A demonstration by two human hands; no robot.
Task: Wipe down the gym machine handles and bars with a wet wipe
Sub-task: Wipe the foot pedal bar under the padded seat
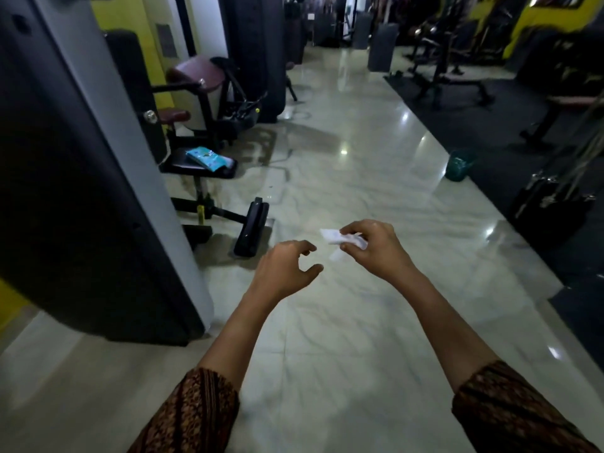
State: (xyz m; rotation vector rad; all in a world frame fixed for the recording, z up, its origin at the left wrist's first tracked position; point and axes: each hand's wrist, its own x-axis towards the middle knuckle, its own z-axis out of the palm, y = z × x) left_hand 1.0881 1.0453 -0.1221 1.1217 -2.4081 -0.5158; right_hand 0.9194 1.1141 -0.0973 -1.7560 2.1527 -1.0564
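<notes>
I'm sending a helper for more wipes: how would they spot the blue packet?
Find the big grey column on the left. Just beyond it stands a low black seat, with the packet lying on it. It is the only bright blue thing there.

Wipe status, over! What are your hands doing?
Right grip pinching the wet wipe. Left grip empty, fingers loosely curled. Machine off to the left, untouched.

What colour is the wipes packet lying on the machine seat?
Light blue, with small multicoloured print; the head view shows the wipes packet on the black machine seat.
</notes>
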